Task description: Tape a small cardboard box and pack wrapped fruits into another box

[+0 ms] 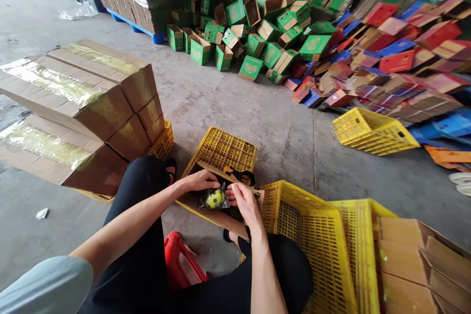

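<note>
A clear plastic bag (222, 195) with a round yellow-green, dark-spotted item (214, 199) inside is over an open cardboard box (217, 215). My left hand (200, 180) pinches the upper left edge of the bag. At its right edge, my right hand (245, 202) has thumb and fingers closed on the plastic, the other fingers loosely curled. The box rests on an upturned yellow crate (226, 149) between my knees. Just behind the bag lies a tape dispenser (239, 175), orange and black. What is deeper in the box is mostly hidden by my hands.
Stacked taped cartons (106, 113) stand at left. Yellow crates (312, 235) and folded cardboard (405, 255) are at right, with another yellow crate (373, 132) farther off. A red stool (180, 260) is below me. Green boxes (252, 66) and red-blue boxes (397, 61) heap up behind.
</note>
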